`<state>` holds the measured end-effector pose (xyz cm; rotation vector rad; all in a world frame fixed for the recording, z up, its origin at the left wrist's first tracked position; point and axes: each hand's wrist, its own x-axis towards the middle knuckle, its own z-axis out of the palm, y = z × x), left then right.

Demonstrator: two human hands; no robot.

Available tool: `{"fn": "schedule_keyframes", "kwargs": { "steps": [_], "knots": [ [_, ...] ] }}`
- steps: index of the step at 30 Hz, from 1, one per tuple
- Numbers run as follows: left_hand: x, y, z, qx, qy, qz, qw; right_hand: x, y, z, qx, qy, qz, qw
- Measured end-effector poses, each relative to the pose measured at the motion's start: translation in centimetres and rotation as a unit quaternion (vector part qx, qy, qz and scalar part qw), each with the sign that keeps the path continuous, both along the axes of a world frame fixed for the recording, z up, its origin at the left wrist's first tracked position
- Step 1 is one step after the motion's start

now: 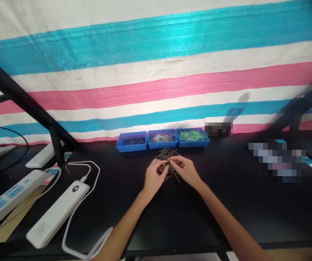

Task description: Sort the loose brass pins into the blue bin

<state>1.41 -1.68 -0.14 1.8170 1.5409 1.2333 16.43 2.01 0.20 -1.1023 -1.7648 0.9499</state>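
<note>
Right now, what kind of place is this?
It looks like a makeshift workspace, maybe a small workshop: a black table holds three blue plastic bins and a pile of thin rods, with a striped tarp behind.

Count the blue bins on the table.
3, side by side beyond the pile of thin pieces: the left bin, the middle bin and the right bin. No others show.
</note>
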Motion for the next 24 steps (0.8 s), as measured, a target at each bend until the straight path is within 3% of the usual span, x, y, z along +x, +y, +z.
{"fn": "schedule_keyframes", "kwargs": {
  "steps": [16, 20, 24],
  "knots": [
    [-0.2, 0.2, 0.6, -0.047, -0.157, 0.008, 0.986, -0.5, -0.6, 0.8, -0.055, 0.048, 0.082, 0.994],
    [-0.3, 0.2, 0.6, -0.023, -0.132, 0.033, 0.99, -0.5, -0.8, 1.1, -0.036, 0.041, 0.054, 0.997],
    [-0.2, 0.1, 0.4, 0.004, -0.065, 0.019, 0.998, -0.6, -0.9, 1.2, 0.012, 0.024, 0.059, 0.998]
  ]
}}
